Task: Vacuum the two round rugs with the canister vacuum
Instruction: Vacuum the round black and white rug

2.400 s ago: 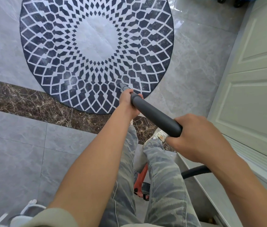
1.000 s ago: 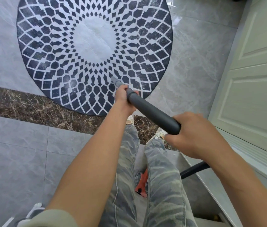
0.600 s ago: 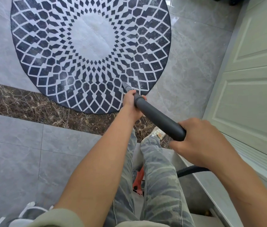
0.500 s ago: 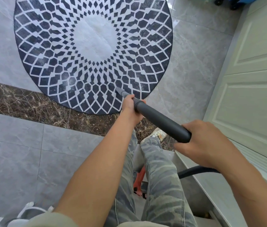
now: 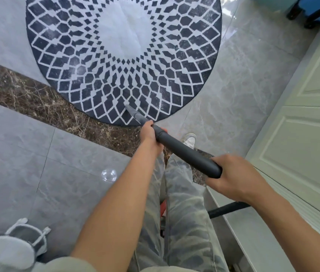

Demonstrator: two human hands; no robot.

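Observation:
A round rug with a dark blue and white diamond pattern lies on the grey tiled floor ahead of me. The dark grey vacuum wand slants down from lower right to upper left. Its narrow nozzle tip rests on the rug's near edge. My left hand grips the wand near its front end. My right hand grips its rear end. A black hose runs off behind my right wrist. Between my legs a bit of the red canister shows.
A cream panelled door and its raised sill close off the right side. A blue wheeled case stands at the top right. A grey and white object sits on the floor at the lower left. A brown marble strip crosses the floor.
The nozzle tip has slid back from further in on the rug toward its near edge. My view has pulled back and shifted, with the rug now higher in the frame.

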